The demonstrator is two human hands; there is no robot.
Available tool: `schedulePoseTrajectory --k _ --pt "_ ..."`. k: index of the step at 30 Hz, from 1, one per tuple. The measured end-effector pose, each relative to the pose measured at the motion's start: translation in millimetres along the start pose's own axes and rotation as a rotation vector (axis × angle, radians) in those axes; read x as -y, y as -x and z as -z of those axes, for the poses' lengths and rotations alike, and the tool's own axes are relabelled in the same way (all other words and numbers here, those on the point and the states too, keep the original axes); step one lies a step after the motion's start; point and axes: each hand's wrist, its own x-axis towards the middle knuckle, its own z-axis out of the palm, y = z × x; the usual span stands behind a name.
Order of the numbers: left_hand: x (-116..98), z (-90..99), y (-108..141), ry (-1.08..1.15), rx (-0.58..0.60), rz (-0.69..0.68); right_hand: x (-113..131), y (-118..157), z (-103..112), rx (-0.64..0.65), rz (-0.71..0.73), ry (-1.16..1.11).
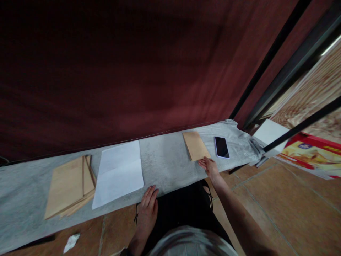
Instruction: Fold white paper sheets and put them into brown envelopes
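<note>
My right hand [208, 166] is at the near edge of a small brown envelope [196, 145], its fingertips on the lower corner. The envelope lies flat on the grey cloth-covered table [165, 160]. My left hand [149, 204] rests at the table's front edge, palm down with fingers extended, holding nothing. Left of it lies a stack of white paper [119, 174]. Farther left is a pile of several larger brown envelopes [66, 183], loosely fanned. Whether my right fingers pinch the envelope or only touch it is hard to tell.
A phone [222, 147] lies right of the small envelope. A dark red curtain [133, 71] hangs behind the table. Black metal bars [271, 53] and a red and yellow box [311, 153] stand at the right. A crumpled tissue [71, 243] is on the tiled floor.
</note>
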Motion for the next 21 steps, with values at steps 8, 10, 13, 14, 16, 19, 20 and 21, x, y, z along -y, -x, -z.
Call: schedulePoseTrajectory --k 8,10,13,14,16,19,20,21 --pt "-3 0.2 1 0.034 0.007 0.015 0 1 6 0.053 0.004 0.089" --pt "-3 -0.5 1 0.035 0.008 0.019 -2 1 8 0.062 0.016 0.133" --pt "-3 0.4 1 0.029 0.015 0.024 -6 3 10 0.042 0.069 0.222" --pt "-3 1.5 0 0.027 0.018 0.024 -7 3 12 0.021 0.103 0.257" --pt "-3 4.7 0 0.029 0.028 0.023 -7 3 15 -0.044 0.202 0.334" --pt "-4 9.5 -2 0.045 0.012 0.030 -1 -1 23 -0.174 0.394 0.468" --pt "-4 10.2 -3 0.050 0.002 0.032 2 -3 25 -0.209 0.458 0.525" --pt "-5 10.5 -3 0.052 -0.007 0.033 4 -6 27 -0.233 0.517 0.590"
